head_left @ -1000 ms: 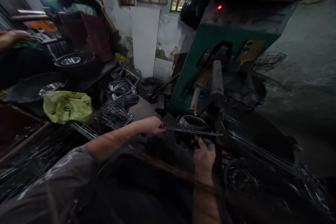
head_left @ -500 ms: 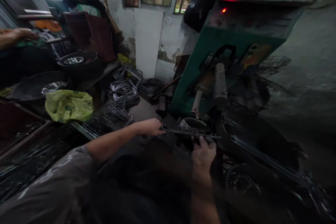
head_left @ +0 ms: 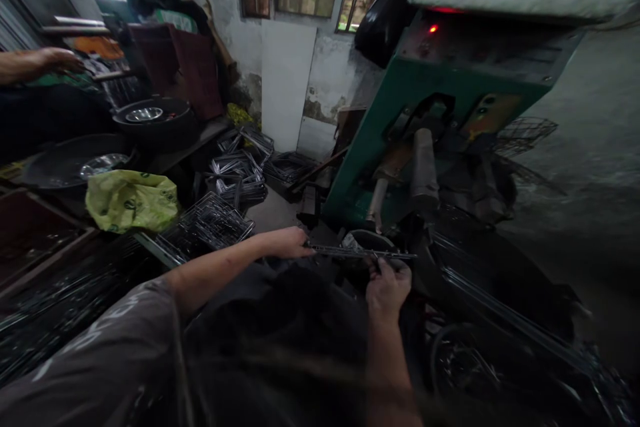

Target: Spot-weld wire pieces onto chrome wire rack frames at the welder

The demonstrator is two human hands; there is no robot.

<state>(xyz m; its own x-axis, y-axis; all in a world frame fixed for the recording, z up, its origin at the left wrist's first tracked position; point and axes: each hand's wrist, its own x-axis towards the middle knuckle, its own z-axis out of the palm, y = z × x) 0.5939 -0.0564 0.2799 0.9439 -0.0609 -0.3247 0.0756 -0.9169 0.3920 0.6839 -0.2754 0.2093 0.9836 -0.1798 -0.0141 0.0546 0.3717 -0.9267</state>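
Between my two hands a thin metal wire frame (head_left: 345,251) is held nearly level, seen edge-on, in front of the green machine (head_left: 360,140). My left hand (head_left: 289,242) is closed round its left end. Near the right end, the fingers of my right hand (head_left: 389,283) pinch it from below; a small piece may be at the fingertips, too dark to make out. Just beyond the frame are a dark round pan (head_left: 373,240) and the machine's lower arm (head_left: 377,203), with a thicker upper arm (head_left: 424,167) above.
Stacked wire frames (head_left: 237,173) and a wire rack pile (head_left: 213,220) lie to the left, beside a yellow-green plastic bag (head_left: 133,200). Long metal rods (head_left: 500,300) run along the right. A co-worker's hand (head_left: 55,61) shows at the far left near metal bowls (head_left: 144,115).
The view has shifted slightly. Both hands keep their hold on the wire frame, whose right end sits a little higher. The co-worker's hand has moved slightly.
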